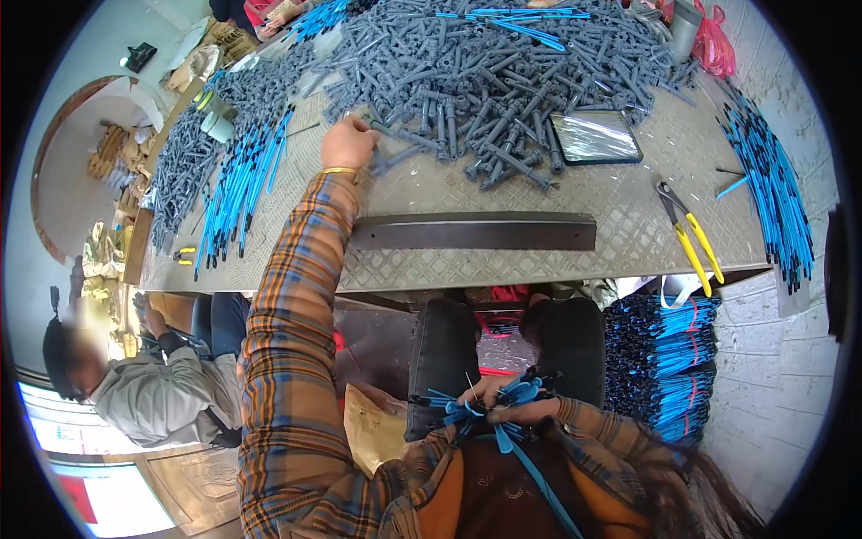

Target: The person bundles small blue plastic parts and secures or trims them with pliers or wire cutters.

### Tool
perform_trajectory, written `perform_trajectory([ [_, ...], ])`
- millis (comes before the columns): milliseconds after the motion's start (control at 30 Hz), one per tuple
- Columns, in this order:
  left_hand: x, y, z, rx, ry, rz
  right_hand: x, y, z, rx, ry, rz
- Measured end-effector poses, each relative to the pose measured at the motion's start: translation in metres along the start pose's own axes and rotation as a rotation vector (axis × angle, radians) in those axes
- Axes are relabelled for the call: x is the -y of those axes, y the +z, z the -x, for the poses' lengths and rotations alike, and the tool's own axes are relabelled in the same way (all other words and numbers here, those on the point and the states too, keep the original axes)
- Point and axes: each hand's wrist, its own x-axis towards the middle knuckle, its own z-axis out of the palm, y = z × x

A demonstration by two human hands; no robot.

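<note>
My left hand [348,144] is over the table at the near left edge of a large heap of grey plastic tube-like parts [512,76]. Its fingers are closed, curled together beside a grey part, and whether they grip anything cannot be made out. Low in front of my body, my right hand [528,410] is wrapped round a bunch of thin blue sticks [462,411] with black tips, fanned out in several directions. A blue strap [543,490] hangs over my dark top below the bunch.
A dark flat bar [476,234] lies along the table's near side. Behind it rests a film-covered black tablet [595,137]. Yellow-handled pliers [690,235] overhang the right edge. Blue sticks lie in piles left [241,184] and right [770,184]. A seated person [162,395] is at left.
</note>
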Motion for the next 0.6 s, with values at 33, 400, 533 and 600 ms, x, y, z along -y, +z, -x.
perform_trajectory([
  [33, 0.001, -0.008, 0.012, -0.091, -0.02, 0.154, 0.001, 0.002, 0.001, 0.018, -0.015, 0.028],
  [400, -0.079, -0.078, 0.257, 0.577, -0.229, 1.291, -0.001, 0.026, 0.007, -0.052, -0.069, 0.101],
  [533, -0.077, -0.068, 0.301, 0.909, -0.265, 1.235, 0.015, 0.032, 0.006, -0.029, 0.108, 0.181],
  [600, -0.079, -0.071, 0.314, 1.004, -0.277, 1.244, 0.008, 0.033, 0.008, -0.075, 0.118, 0.153],
])
